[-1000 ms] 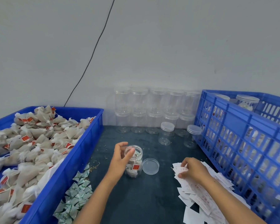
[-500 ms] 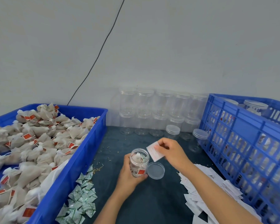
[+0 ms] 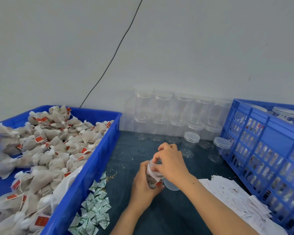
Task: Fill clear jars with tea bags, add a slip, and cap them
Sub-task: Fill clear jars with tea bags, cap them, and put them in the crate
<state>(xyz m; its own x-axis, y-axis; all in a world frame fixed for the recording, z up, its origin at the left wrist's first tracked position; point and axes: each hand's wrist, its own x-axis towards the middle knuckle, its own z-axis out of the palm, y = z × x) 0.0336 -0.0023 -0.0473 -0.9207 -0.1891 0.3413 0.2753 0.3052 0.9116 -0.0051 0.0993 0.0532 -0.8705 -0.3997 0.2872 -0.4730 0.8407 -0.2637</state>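
A small clear jar [image 3: 154, 174] with tea bags inside stands tilted on the dark table. My left hand [image 3: 143, 184] grips its body from the left. My right hand [image 3: 171, 160] is on top of the jar's open mouth, fingertips curled into the neck where they pinch a white slip, which is mostly hidden by the fingers. The jar's clear lid [image 3: 172, 187] lies on the table just right of the jar, partly under my right wrist. A pile of white slips [image 3: 227, 195] lies to the right.
A blue tray [image 3: 98, 160] full of tea bags [image 3: 49, 150] fills the left. Small green-white sachets [image 3: 95, 207] lie by its edge. Stacked empty jars [image 3: 161, 114] line the wall, with two capped jars [image 3: 190, 143] in front. A blue crate [image 3: 261, 150] stands at right.
My right hand picked a slip from the pile, carried it left and lowered it into the jar's mouth. My left hand shifted from the jar's rim to gripping its body.
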